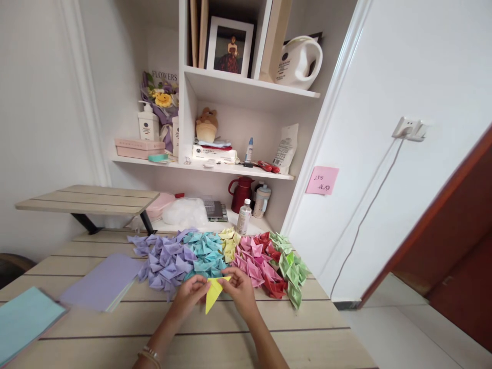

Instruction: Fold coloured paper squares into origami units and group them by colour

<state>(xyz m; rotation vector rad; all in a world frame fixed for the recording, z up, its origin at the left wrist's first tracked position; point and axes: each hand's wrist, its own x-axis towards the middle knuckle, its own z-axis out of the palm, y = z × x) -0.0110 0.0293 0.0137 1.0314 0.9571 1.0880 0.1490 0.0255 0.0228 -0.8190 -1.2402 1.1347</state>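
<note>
Our left hand [192, 291] and right hand [240, 288] both pinched the yellow paper [213, 295] over the table [307, 320], near the blue folded pieces [206, 251]. We judged it mid-fold; the next crease called for aligned edges.

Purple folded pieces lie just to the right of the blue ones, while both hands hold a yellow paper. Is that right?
Not quite: the head view shows the purple folded pieces just to the left of the blue ones. The left hand and right hand do hold a yellow paper.
</note>
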